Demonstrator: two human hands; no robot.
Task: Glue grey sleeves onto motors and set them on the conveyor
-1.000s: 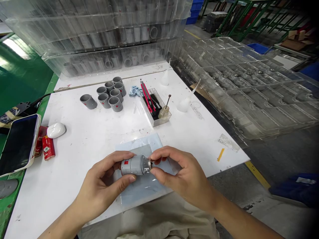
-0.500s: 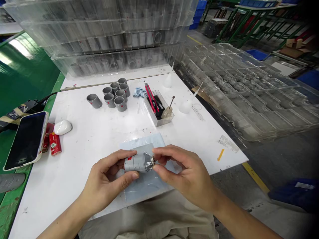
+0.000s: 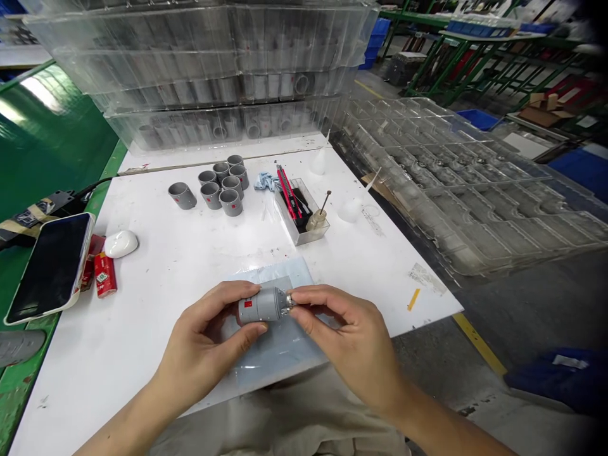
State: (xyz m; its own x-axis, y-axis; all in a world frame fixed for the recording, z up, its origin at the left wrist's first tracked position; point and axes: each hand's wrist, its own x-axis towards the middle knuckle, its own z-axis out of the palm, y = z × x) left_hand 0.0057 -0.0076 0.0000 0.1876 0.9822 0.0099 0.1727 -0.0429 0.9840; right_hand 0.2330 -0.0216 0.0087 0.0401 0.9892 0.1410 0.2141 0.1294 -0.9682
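Note:
My left hand point(image 3: 213, 329) grips a grey cylindrical part point(image 3: 260, 305) with a red mark on its side, thumb below and fingers above. The part lies on its side in the air, its narrower end towards the right. At that end sits a small silvery metal piece point(image 3: 287, 301). My right hand point(image 3: 346, 335) pinches this piece between thumb and forefinger, so the fingertips partly cover it. Beneath both hands a light blue sheet point(image 3: 294, 272) lies on the white table point(image 3: 142, 329).
Several grey cups point(image 3: 230, 202) stand beyond my hands. Right of them is a clear box point(image 3: 311, 235) with a red cutter point(image 3: 285, 190) and a small bottle point(image 3: 316, 219). A phone point(image 3: 50, 266) and white mouse point(image 3: 120, 243) lie left. Clear trays point(image 3: 190, 120) are stacked behind.
My right fingers have closed more tightly around the metal piece at the cylinder's end. The cylinder has tilted slightly, its right end a little higher. The camera view has shifted a little.

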